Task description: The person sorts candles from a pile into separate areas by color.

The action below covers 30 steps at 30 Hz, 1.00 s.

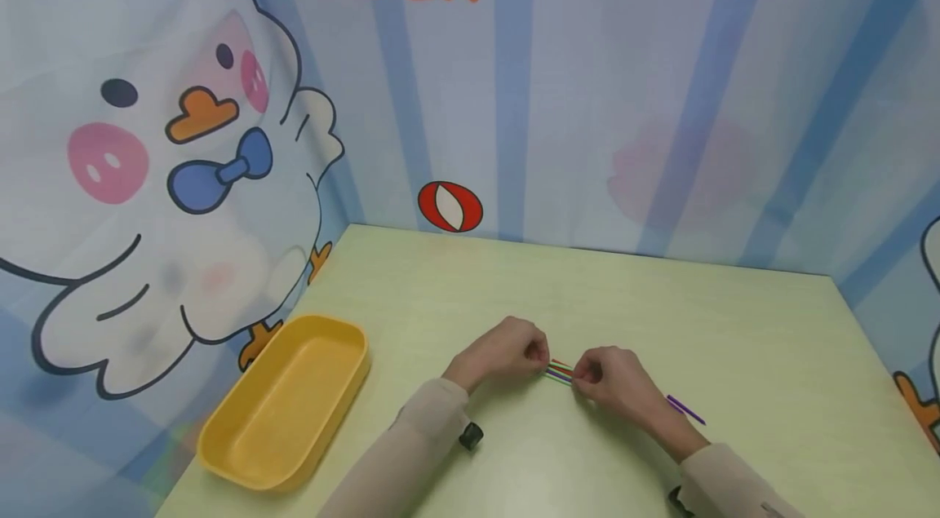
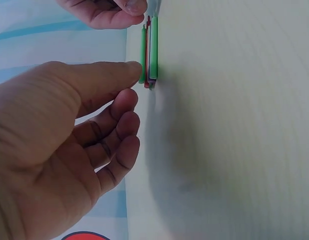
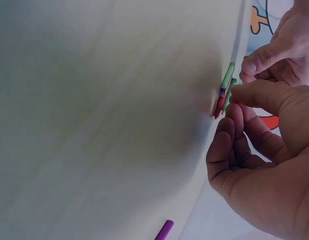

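A small bundle of thin sticks (image 1: pixel 560 373), red, green and purple, lies side by side between the two hands. My left hand (image 1: pixel 507 351) pinches at the left end of the bundle; in the left wrist view its thumb tip meets a green stick (image 2: pixel 143 55) while the other fingers curl below. At the right end, my right hand (image 1: pixel 617 383) pinches with thumb and forefinger, and the forefinger is mostly hidden. The right wrist view shows green and red sticks (image 3: pixel 220 106) right at these fingertips. Behind the right wrist rests a loose purple stick (image 1: pixel 686 409).
A yellow tray (image 1: pixel 282 412) stands at the left side of the pale table (image 1: pixel 455 281). A printed cloth (image 1: pixel 573 94) with duck drawings hangs behind the table and along its sides. Black wrist devices (image 1: pixel 472 436) show at the cuffs.
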Tool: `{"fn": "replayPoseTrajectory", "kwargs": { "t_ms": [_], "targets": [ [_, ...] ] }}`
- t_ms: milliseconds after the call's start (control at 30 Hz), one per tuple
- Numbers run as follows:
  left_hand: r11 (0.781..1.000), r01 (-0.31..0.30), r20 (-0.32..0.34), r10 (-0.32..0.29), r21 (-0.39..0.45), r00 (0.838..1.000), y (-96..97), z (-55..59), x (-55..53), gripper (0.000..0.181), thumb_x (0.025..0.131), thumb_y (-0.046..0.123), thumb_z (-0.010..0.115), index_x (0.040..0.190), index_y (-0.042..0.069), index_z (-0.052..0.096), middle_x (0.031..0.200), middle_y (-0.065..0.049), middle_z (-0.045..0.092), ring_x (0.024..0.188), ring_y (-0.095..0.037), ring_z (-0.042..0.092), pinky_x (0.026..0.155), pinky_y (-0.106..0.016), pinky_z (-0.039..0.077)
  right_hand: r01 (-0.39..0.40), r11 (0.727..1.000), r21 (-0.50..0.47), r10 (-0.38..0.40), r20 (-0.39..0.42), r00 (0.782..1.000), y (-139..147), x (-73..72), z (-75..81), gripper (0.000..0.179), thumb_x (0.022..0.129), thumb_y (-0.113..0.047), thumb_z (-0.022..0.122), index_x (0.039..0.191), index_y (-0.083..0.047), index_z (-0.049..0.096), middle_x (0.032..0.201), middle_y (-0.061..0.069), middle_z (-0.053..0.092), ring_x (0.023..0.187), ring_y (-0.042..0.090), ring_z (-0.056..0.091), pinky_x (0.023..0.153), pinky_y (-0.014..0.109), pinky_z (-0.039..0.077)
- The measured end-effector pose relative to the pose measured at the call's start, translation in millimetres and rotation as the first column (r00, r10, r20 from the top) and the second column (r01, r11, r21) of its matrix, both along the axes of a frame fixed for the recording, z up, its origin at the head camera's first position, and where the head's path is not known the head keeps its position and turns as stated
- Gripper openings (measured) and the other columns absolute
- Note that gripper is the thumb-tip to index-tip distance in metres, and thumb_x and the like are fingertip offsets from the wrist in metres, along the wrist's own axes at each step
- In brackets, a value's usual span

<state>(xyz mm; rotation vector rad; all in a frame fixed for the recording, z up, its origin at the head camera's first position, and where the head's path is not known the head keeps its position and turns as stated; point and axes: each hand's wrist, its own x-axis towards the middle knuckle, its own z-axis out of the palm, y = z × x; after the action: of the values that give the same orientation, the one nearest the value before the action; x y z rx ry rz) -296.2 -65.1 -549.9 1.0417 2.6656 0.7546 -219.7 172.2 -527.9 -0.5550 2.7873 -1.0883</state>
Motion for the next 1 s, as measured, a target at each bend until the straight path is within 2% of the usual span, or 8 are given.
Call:
{"fn": "replayPoseTrajectory", "kwargs": {
  "t_ms": [67,133,267,367,467,500,733,1000],
  "targets": [
    [1.000,0.001,-0.004,-0.001,-0.002,1.000,-1.2,-11.1,-5.8,0.014,0.096,0.007,0.078,0.092,0.020,0.081,0.085,0.012,0.072,0.082,-0.004,0.063,0.076,-0.020,0.054,0.007,1.000,0.009,-0.007,0.002,1.000,-0.1,-0.2,-0.6,0.013,0.091,-0.001,0.084,0.085,-0.011,0.078,0.074,-0.006,0.066,0.067,0.009,0.058,0.059,0.023,0.046],
    [1.000,0.001,0.013,-0.001,0.020,1.000,-3.3,-13.4,-6.8,0.014,0.096,0.008,0.078,0.090,0.021,0.081,0.084,0.014,0.071,0.081,-0.002,0.063,0.077,-0.018,0.053,0.007,1.000,0.020,-0.007,-0.008,1.000,-0.5,0.0,-0.9,0.012,0.091,-0.001,0.084,0.086,-0.010,0.078,0.074,-0.006,0.066,0.067,0.009,0.057,0.060,0.023,0.046],
    [0.999,-0.019,0.026,0.018,0.033,0.999,-3.7,-5.6,-0.1,0.014,0.094,0.008,0.080,0.088,0.021,0.080,0.082,0.015,0.071,0.080,-0.002,0.063,0.076,-0.018,0.054,0.014,0.999,0.049,-0.013,-0.022,1.000,-2.1,1.3,-0.4,0.011,0.090,-0.001,0.085,0.086,-0.010,0.079,0.075,-0.006,0.067,0.069,0.009,0.057,0.062,0.024,0.047],
    [0.999,-0.040,0.037,0.041,-0.011,0.998,-1.3,7.7,7.3,0.011,0.095,0.007,0.081,0.091,0.017,0.082,0.082,0.012,0.072,0.081,-0.005,0.064,0.076,-0.021,0.055,0.017,0.998,0.061,-0.015,-0.025,1.000,-2.4,2.0,0.3,0.011,0.090,-0.001,0.085,0.086,-0.010,0.079,0.075,-0.006,0.067,0.069,0.009,0.056,0.063,0.024,0.047],
    [0.999,-0.032,0.027,0.032,-0.001,0.999,-2.9,0.5,3.0,0.011,0.094,0.008,0.081,0.091,0.019,0.082,0.081,0.014,0.071,0.079,-0.003,0.062,0.074,-0.020,0.054,0.014,0.998,0.060,-0.013,-0.028,1.000,-2.1,1.1,-0.5,0.012,0.090,-0.001,0.084,0.085,-0.010,0.078,0.075,-0.006,0.066,0.069,0.009,0.056,0.062,0.024,0.046],
    [0.999,-0.039,0.037,0.040,-0.020,0.999,-1.9,5.7,5.2,0.010,0.094,0.008,0.081,0.092,0.017,0.083,0.082,0.011,0.072,0.080,-0.005,0.063,0.074,-0.022,0.055,0.016,0.998,0.062,-0.014,-0.028,1.000,-2.1,0.7,-0.9,0.012,0.090,-0.001,0.084,0.085,-0.011,0.078,0.075,-0.006,0.066,0.069,0.009,0.056,0.062,0.024,0.046],
    [1.000,-0.013,0.033,0.014,-0.020,0.999,0.0,-16.5,-5.2,0.011,0.096,0.011,0.083,0.092,0.022,0.083,0.083,0.013,0.071,0.080,-0.003,0.062,0.074,-0.019,0.052,0.032,0.998,0.060,-0.032,-0.007,0.999,-2.8,1.0,-3.1,0.013,0.090,-0.001,0.085,0.084,-0.011,0.078,0.074,-0.007,0.065,0.070,0.009,0.057,0.063,0.024,0.045],
    [1.000,0.005,0.071,-0.005,-0.001,0.997,-0.4,-16.6,-6.7,0.012,0.095,0.007,0.082,0.093,0.019,0.082,0.083,0.012,0.070,0.079,-0.003,0.062,0.073,-0.019,0.052,0.003,0.999,0.033,-0.003,-0.022,1.000,-1.1,1.4,-4.3,0.015,0.090,0.000,0.085,0.084,-0.012,0.077,0.074,-0.007,0.066,0.069,0.007,0.056,0.063,0.024,0.046]
  ]
}}
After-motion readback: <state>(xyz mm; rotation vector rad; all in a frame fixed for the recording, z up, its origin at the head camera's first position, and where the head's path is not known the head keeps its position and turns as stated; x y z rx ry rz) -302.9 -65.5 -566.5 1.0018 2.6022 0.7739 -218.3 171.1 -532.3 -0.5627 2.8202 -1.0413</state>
